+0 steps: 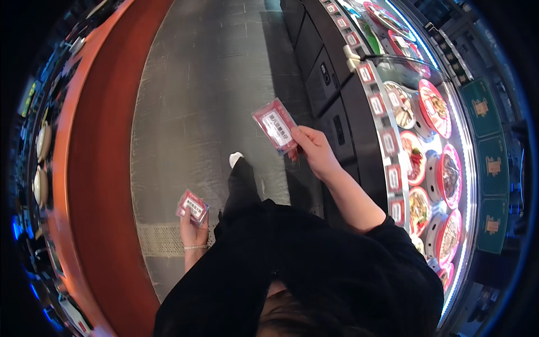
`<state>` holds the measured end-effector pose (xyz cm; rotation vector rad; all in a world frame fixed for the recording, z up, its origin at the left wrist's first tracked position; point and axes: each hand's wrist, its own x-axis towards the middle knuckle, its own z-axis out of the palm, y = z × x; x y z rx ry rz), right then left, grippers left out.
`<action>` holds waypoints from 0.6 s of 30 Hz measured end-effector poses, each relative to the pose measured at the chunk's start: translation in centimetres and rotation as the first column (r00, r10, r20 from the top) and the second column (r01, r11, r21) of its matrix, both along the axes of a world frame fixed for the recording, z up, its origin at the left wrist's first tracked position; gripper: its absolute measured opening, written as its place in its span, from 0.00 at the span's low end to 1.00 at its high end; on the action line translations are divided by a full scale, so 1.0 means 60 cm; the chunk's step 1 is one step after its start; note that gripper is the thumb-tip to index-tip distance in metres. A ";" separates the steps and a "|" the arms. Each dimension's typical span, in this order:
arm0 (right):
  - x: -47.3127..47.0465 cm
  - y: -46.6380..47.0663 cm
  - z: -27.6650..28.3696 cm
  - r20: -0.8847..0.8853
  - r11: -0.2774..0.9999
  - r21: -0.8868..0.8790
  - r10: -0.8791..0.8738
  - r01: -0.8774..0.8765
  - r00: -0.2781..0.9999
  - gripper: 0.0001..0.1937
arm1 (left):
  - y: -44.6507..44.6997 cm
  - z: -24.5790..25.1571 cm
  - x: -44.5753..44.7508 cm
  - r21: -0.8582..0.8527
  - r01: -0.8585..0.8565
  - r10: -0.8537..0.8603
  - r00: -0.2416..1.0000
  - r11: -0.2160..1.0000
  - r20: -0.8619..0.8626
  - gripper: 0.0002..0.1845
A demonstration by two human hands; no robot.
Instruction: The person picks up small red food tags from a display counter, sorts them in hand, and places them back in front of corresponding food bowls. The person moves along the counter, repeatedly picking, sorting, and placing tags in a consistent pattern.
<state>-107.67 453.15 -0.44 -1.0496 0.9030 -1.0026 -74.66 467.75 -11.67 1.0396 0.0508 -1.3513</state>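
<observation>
Between the thumb and fingers of my right hand (313,149) is a red-bordered card in a clear plastic sleeve (276,126), held by its lower right corner, with printed writing on its white middle. Lower on the left, my left hand (194,229) grips a similar red-and-white sleeved card (193,207), its thumb across the front; whether more cards lie behind it, I cannot tell. A light beaded bracelet (196,247) circles the left wrist. Both hands are apart, above the grey floor.
At right runs a lit display case with plates of food (450,175), red-and-white label cards (393,177) along its edge and dark cabinet fronts (337,126) below. An orange-red counter (105,147) bearing lidded pale pots (42,185) stands at left. Grey tiled floor (198,84) lies between.
</observation>
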 end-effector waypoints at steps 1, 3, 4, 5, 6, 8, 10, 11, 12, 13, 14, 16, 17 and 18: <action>0.007 -0.037 -0.017 -0.032 1.000 0.007 0.001 0.000 0.999 0.15 | -0.039 -0.011 0.015 -0.014 0.035 -0.034 0.997 0.999 0.063 0.22; 0.016 -0.114 -0.037 -0.110 0.999 0.004 -0.054 0.054 0.993 0.15 | -0.147 -0.017 0.036 -0.072 0.105 -0.091 0.981 0.992 0.171 0.23; 0.018 -0.146 -0.042 -0.163 0.997 0.007 -0.071 0.073 0.984 0.16 | -0.213 -0.012 0.042 -0.117 0.132 -0.104 0.971 0.984 0.215 0.24; 0.016 -0.184 -0.040 -0.222 0.997 0.005 -0.074 0.077 0.972 0.16 | -0.287 0.001 0.046 -0.154 0.155 -0.112 0.960 0.976 0.257 0.24; 0.010 -0.213 -0.039 -0.263 0.993 -0.010 -0.113 0.114 0.958 0.15 | -0.360 0.015 0.045 -0.153 0.176 -0.135 0.959 0.972 0.248 0.26; -0.005 -0.280 -0.035 -0.346 0.975 -0.038 -0.217 0.217 0.913 0.13 | -0.506 0.049 0.034 -0.258 0.336 -0.266 0.926 0.906 0.269 0.25; -0.030 -0.331 -0.041 -0.397 0.943 -0.061 -0.325 0.328 0.858 0.11 | -0.638 0.080 0.010 -0.211 0.439 -0.364 0.876 0.873 0.315 0.23; -0.042 -0.352 -0.045 -0.365 0.908 -0.076 -0.410 0.412 0.836 0.09 | -0.700 0.099 -0.005 -0.094 0.454 -0.400 0.850 0.886 0.343 0.21; -0.055 -0.376 -0.054 -0.347 0.873 -0.039 -0.468 0.486 0.813 0.08 | -0.755 0.115 -0.023 -0.139 0.548 -0.478 0.808 0.825 0.345 0.21; -0.070 -0.398 -0.066 -0.311 0.832 -0.016 -0.531 0.554 0.788 0.08 | -0.802 0.127 -0.050 -0.163 0.628 -0.556 0.760 0.761 0.336 0.21; -0.085 -0.420 -0.078 -0.276 0.796 0.017 -0.578 0.605 0.768 0.07 | -0.847 0.137 -0.078 -0.118 0.671 -0.606 0.720 0.732 0.339 0.21; -0.119 -0.467 -0.102 -0.242 0.725 0.078 -0.652 0.685 0.718 0.07 | -0.928 0.150 -0.140 -0.136 0.753 -0.692 0.649 0.644 0.315 0.21; -0.138 -0.496 -0.117 -0.262 0.692 0.069 -0.682 0.719 0.682 0.07 | -0.973 0.147 -0.177 -0.121 0.774 -0.724 0.627 0.622 0.287 0.22; -0.158 -0.526 -0.123 -0.283 0.663 0.036 -0.711 0.748 0.643 0.07 | -1.011 0.149 -0.205 -0.105 0.777 -0.738 0.624 0.621 0.255 0.22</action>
